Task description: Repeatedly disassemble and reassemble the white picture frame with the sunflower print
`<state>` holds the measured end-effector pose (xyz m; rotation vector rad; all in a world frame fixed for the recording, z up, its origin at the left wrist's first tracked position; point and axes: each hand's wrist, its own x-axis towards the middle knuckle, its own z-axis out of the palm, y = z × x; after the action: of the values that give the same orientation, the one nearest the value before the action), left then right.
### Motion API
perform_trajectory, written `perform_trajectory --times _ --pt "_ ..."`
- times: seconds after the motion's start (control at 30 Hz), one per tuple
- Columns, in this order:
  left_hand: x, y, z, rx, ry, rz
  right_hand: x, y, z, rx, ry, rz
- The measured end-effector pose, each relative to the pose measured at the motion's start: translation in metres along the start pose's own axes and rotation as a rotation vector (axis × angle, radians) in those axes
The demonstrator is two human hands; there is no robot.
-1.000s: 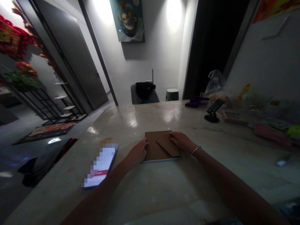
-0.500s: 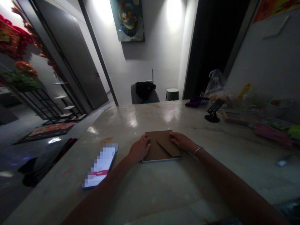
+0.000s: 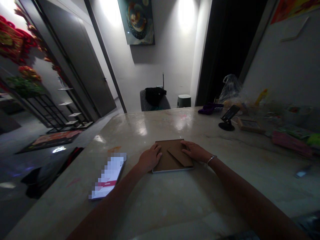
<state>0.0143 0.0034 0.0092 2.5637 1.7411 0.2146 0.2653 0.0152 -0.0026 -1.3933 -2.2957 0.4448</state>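
Observation:
A flat, square brown cardboard piece (image 3: 166, 156) with a pale front edge lies on the marble-patterned table (image 3: 160, 203). On its right part a slanted flap (image 3: 182, 158) stands slightly raised. My left hand (image 3: 150, 157) rests on the left edge of the cardboard, its fingers bent over the rim and the thumb on top. On the right edge lies my right hand (image 3: 196, 151), fingers reaching over the top right corner, with a bracelet at the wrist. Both hands hold the piece by its sides.
A lit phone (image 3: 108, 176) lies left of my left forearm. Toward the back right stand a black phone stand (image 3: 227, 120), a purple item (image 3: 210, 108), a small frame (image 3: 250, 125) and plastic bags (image 3: 231, 88). A chair (image 3: 155, 100) is beyond the table.

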Motion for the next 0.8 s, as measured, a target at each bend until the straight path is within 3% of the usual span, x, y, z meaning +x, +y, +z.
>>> perform_trajectory --times 0.1,0.27,0.43,0.6,0.8 --pt "-0.001 -0.001 0.003 -0.006 0.020 0.008 -0.002 0.004 -0.003 0.053 -0.044 -0.013" --pt "-0.001 0.000 0.004 -0.037 0.015 -0.008 -0.007 0.013 -0.013 0.142 -0.241 -0.066" --pt "-0.002 -0.005 -0.006 -0.098 -0.101 -0.013 -0.010 0.017 -0.017 0.151 -0.344 -0.064" --pt "-0.006 -0.016 -0.021 -0.201 -0.287 0.104 -0.009 0.019 -0.019 0.162 -0.386 -0.080" --pt "-0.007 -0.018 -0.025 -0.260 -0.299 0.126 -0.008 0.019 -0.017 0.157 -0.393 -0.068"
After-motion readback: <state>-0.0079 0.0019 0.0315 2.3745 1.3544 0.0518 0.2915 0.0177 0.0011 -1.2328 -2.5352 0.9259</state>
